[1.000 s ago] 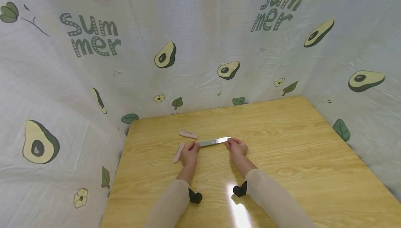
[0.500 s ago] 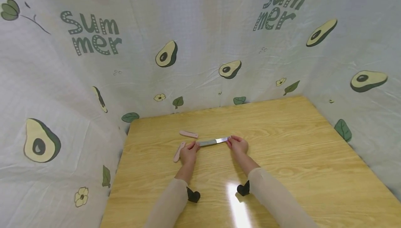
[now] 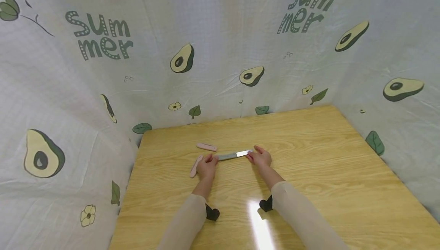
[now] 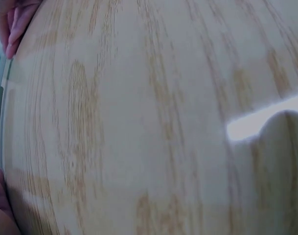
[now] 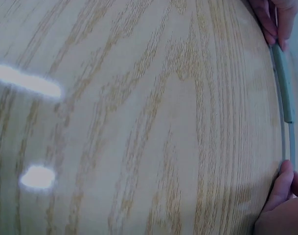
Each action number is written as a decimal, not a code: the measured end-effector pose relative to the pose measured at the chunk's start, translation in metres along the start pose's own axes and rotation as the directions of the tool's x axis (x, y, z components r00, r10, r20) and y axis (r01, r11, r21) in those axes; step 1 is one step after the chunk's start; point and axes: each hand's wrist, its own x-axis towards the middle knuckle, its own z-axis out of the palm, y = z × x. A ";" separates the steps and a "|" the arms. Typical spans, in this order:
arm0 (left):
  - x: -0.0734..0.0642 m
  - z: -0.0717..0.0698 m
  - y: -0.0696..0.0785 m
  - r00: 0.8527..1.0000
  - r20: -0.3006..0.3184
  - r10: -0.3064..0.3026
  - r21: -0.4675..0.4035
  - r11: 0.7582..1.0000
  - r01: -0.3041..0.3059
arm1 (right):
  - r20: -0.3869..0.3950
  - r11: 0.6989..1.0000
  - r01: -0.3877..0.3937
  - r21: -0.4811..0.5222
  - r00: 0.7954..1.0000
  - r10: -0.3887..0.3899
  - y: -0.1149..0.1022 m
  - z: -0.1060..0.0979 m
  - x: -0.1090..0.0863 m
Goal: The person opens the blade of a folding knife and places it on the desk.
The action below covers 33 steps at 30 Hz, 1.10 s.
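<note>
A knife [image 3: 227, 157] with a grey-green handle and a bright blade lies crosswise at the middle of the tabletop [image 3: 309, 158], its handle to the left and its blade to the right; whether it rests on the wood or just above, I cannot tell. The left hand [image 3: 207, 166] pinches the handle's outer end, and the right hand [image 3: 260, 159] seems to pinch the blade close to its tip, one finger lifted clear. Gripping opposite ends probably keeps the piece straight and steady, leaving the join between handle and blade uncovered. Just left of the left hand lies one pink piece [image 3: 196, 166], slanting; a second pink piece [image 3: 206, 147] lies a little farther off, perhaps set there to leave room for the hands. Beyond the far edge hangs a printed cloth [image 3: 220, 21].
</note>
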 end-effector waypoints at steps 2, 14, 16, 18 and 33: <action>0.000 0.000 0.000 1.000 -0.005 -0.004 -0.017 1.000 0.004 | -0.001 1.000 -0.002 -0.007 1.000 0.002 0.000 0.000 0.001; 0.003 0.001 -0.002 1.000 -0.030 -0.008 -0.003 1.000 0.008 | 0.033 0.999 0.006 -0.040 0.999 -0.005 0.003 -0.003 0.008; 0.003 0.001 -0.002 0.999 -0.032 -0.009 0.006 1.000 0.009 | 0.038 0.999 0.003 -0.050 0.999 -0.001 0.003 -0.003 0.009; 0.002 0.001 -0.002 0.999 -0.034 -0.007 0.022 1.000 0.008 | 0.040 0.998 0.003 -0.059 0.999 -0.001 0.003 -0.004 0.008; -0.010 -0.008 -0.001 0.999 -0.033 0.000 0.008 1.000 0.000 | 0.054 0.995 0.062 -0.073 0.997 -0.058 0.006 -0.007 0.000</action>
